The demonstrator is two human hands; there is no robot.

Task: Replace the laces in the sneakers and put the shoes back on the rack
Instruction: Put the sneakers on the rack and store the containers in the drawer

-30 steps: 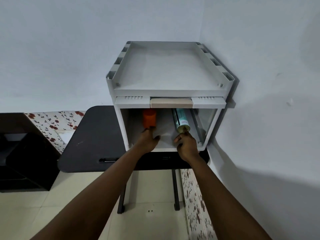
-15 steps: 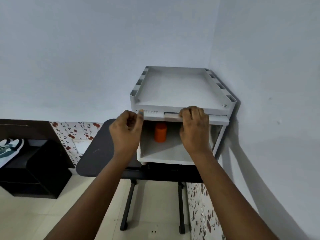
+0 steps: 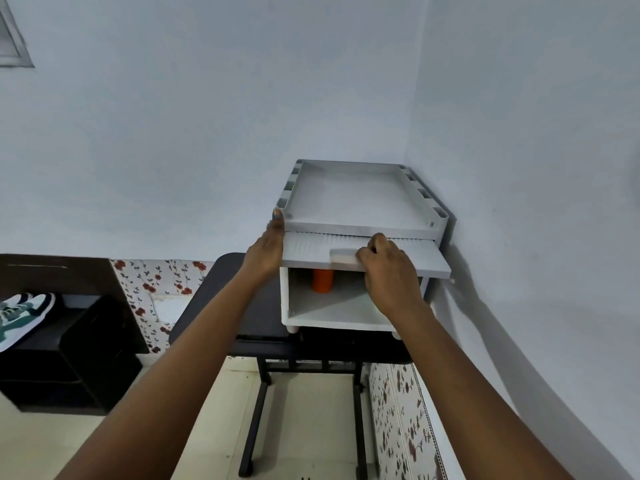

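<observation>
Sneakers: a pair (image 3: pixel 20 315) lies on the dark rack (image 3: pixel 69 358), well left of both hands.
Right hand (image 3: pixel 388 271): fingers curled over the beige handle (image 3: pixel 343 260) of the cabinet's sliding door (image 3: pixel 367 252).
Left hand (image 3: pixel 268 249): fingers extended, flat against the white cabinet's (image 3: pixel 346 317) left side.
Inside: orange cylinder (image 3: pixel 322 280).
Progress: no laces in sight; relacing seemingly not begun.

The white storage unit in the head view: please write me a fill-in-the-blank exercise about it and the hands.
1. The right hand grips the beige ___ of the sliding door.
2. The cylinder inside the white storage unit is ___.
3. The unit stands on a ___ table.
4. The left hand rests against the unit's ___ side.

Missing: handle; orange; black; left
</observation>
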